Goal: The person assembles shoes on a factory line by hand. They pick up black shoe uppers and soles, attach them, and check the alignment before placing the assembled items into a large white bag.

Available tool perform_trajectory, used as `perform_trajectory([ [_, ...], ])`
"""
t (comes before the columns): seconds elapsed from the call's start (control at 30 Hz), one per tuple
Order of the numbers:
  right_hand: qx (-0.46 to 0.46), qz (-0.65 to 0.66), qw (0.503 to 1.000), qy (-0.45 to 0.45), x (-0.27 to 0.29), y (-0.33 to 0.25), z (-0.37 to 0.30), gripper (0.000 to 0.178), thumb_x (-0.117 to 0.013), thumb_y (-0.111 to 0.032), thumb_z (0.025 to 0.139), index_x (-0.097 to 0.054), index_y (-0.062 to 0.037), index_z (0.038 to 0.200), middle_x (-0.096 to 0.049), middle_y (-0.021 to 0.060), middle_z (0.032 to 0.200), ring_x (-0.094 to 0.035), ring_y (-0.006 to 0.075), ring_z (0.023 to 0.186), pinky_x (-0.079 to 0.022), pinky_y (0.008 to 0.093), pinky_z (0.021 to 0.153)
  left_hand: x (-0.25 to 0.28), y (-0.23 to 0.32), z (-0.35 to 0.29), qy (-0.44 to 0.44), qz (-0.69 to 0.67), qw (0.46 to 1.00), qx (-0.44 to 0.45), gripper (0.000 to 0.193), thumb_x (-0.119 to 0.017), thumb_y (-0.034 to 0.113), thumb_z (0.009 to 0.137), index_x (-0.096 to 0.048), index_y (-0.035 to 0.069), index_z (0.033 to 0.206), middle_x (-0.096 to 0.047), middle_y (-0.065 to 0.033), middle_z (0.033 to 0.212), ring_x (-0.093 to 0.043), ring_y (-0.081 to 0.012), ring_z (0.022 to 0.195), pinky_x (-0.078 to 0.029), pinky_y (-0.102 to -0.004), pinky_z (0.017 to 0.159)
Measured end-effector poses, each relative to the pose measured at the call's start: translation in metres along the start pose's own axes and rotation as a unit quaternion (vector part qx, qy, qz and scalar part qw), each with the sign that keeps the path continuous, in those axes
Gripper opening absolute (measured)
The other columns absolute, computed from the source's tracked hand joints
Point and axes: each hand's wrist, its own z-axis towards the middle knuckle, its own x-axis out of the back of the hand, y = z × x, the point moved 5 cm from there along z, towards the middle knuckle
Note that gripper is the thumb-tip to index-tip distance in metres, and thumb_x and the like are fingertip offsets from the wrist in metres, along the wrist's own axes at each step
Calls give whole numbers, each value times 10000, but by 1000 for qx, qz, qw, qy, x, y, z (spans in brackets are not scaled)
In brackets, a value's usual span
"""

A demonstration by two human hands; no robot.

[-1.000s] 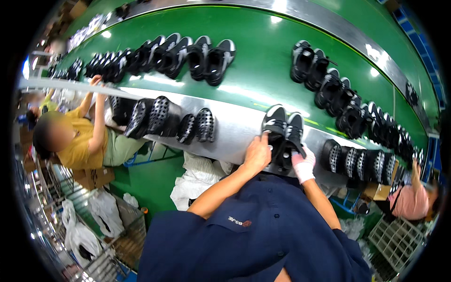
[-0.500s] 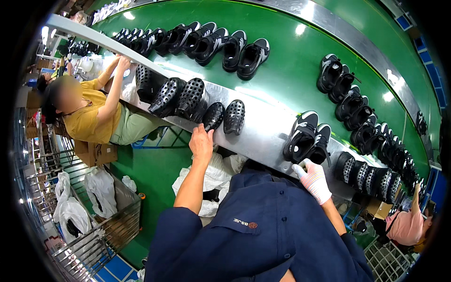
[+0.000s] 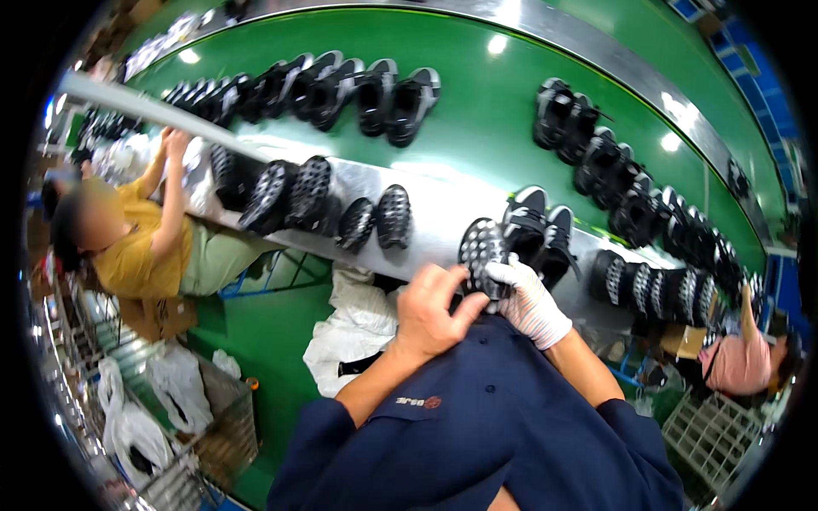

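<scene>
A black perforated plastic shoe tree (image 3: 482,244) is between my hands, over the near edge of the metal bench and close to my body. My bare left hand (image 3: 432,312) grips its lower end, thumb and fingers closed in around it. On its right side, my right hand (image 3: 532,304), in a white striped glove, has its fingers closed on the edge. Just behind it on the bench stands a pair of black sneakers (image 3: 526,223) with white-grey trim, partly hidden by the shoe tree and the glove. Further left, several similar shoe trees (image 3: 394,216) stand in a row.
The metal bench (image 3: 443,200) runs alongside a green conveyor belt (image 3: 486,111) carrying rows of black sneakers (image 3: 414,106). More shoe trees (image 3: 641,291) sit at right. A seated person in yellow (image 3: 141,243) works at left. White cloth (image 3: 345,328) hangs below the bench; a wire cart (image 3: 213,426) stands lower left.
My left hand has come right, from the shoe-tree row to in front of my body. My right hand has moved in beside it. Both now hold a shoe tree. The view has shifted.
</scene>
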Motion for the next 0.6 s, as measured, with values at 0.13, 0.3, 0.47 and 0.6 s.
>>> perform_trajectory([
  [0.13,-100,17,994,-52,16,17,-23,412,-723,-254,946,-650,-54,1298,-730,48,1163,-721,169,982,-588,336,839,-58,-32,43,-42,-348,917,189,432,-778,227,922,-677,15,1284,-685,-69,1157,-641,-152,948,-517,-279,814],
  [0.3,205,-608,735,219,24,-25,-72,709,-769,-487,891,-592,38,1332,-709,220,1126,-719,327,997,-562,420,880,-118,-54,46,-133,-372,873,285,89,-755,81,919,-759,8,970,-713,-2,879,-614,-85,800,-508,-264,755],
  [0.47,125,-708,655,232,27,-19,-80,541,-762,-507,894,-626,-3,1036,-717,233,878,-718,417,836,-560,499,741,-155,-38,51,-141,-288,906,278,131,-733,133,900,-761,6,918,-739,-59,816,-645,-114,749,-529,-302,713],
  [0.6,128,-711,636,270,53,-15,-81,432,-719,-442,938,-610,-24,913,-699,221,740,-704,436,723,-556,522,685,-174,-37,51,-121,-261,910,298,163,-760,157,907,-749,-6,898,-733,-73,824,-646,-135,735,-514,-306,682],
])
